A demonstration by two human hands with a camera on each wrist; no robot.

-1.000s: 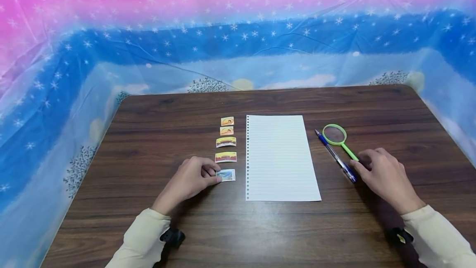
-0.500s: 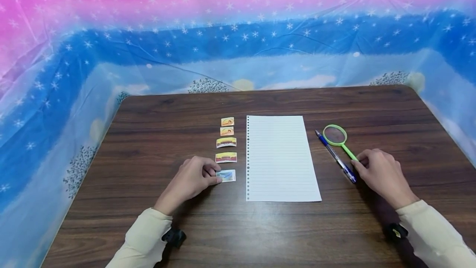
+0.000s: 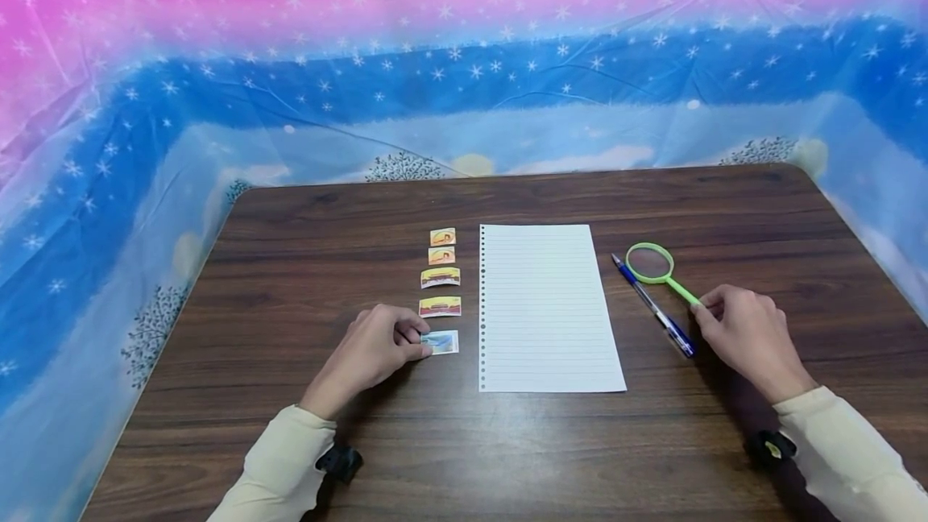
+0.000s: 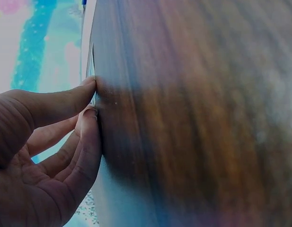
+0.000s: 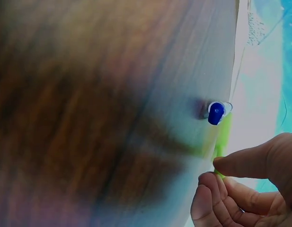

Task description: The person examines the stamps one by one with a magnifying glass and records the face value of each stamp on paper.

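In the head view my left hand (image 3: 377, 349) has thumb and fingertips at the left edge of a blue stamp (image 3: 444, 342) on the table. The left wrist view shows thumb and index finger (image 4: 91, 137) pinching at its thin edge. With my right hand (image 3: 747, 337) I pinch the handle end of a green magnifying glass (image 3: 681, 292). Its round lens points away from me, beside a blue ballpoint pen (image 3: 656, 308). In the right wrist view the pen's blue end (image 5: 216, 113) appears above the thumb, and the green handle (image 5: 218, 151) between the fingertips.
Beyond the blue stamp, two yellow-and-red stamps (image 3: 440, 307) and two small orange stamps (image 3: 441, 255) form a column. A lined, punched sheet of paper (image 3: 547, 308) lies mid-table. Patterned cloth (image 3: 464, 79) surrounds the brown wooden table (image 3: 326, 248) at the back and sides.
My right hand has shifted slightly away from me, swinging the magnifying glass's handle end a little farther from the pen. The left hand and the stamps stay where they were.
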